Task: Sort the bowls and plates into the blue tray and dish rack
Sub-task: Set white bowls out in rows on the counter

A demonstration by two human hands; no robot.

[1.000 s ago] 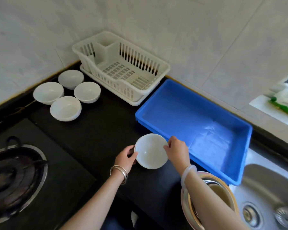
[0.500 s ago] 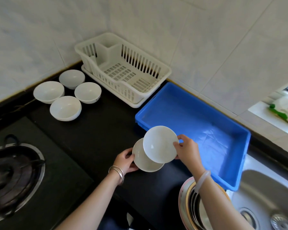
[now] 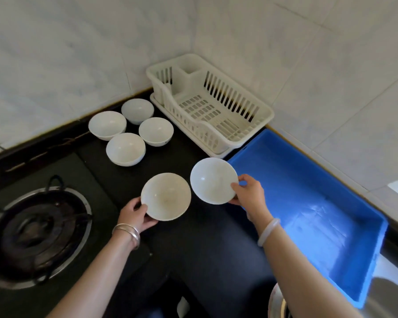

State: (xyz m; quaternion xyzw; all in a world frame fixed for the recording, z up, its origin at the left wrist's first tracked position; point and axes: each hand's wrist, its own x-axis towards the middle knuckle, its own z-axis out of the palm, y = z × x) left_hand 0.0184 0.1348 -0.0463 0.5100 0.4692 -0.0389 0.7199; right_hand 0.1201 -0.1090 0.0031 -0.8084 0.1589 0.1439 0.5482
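My left hand (image 3: 135, 215) grips the near-left rim of a white plate (image 3: 166, 196) held above the black counter. My right hand (image 3: 249, 192) pinches the right rim of a second white plate (image 3: 213, 180), lifted beside the left end of the blue tray (image 3: 313, 196), which has nothing in it. The cream dish rack (image 3: 213, 111) stands in the back corner, with nothing in it. Several white bowls (image 3: 125, 149) cluster on the counter to the left of the rack.
A gas burner (image 3: 36, 232) with a dark grate sits at the near left. A steel sink (image 3: 391, 292) lies at the near right past the tray. Tiled walls close off the back. A round rimmed dish (image 3: 276, 302) peeks out under my right forearm.
The two stacked plates have come apart. My right hand lifted the upper one up and to the right; my left hand raised the lower one off the counter. The view shifted left.
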